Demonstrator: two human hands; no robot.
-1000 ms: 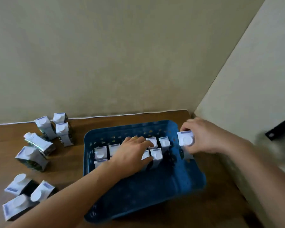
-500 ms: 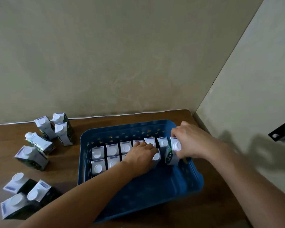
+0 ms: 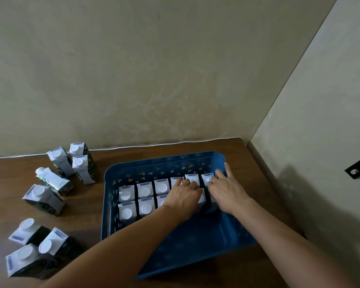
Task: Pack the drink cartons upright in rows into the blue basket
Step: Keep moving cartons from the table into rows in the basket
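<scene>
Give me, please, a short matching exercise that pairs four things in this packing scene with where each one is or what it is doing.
Things
1. left hand
2. right hand
3. loose cartons
4. blue basket

Places or states
A. on the table, left of the basket
B. near half bare, cartons in the far half
C. wears a ring, rests on the packed cartons
D. fingers spread at the right end of the rows

Pairs: 1-C, 2-D, 3-A, 4-B
</scene>
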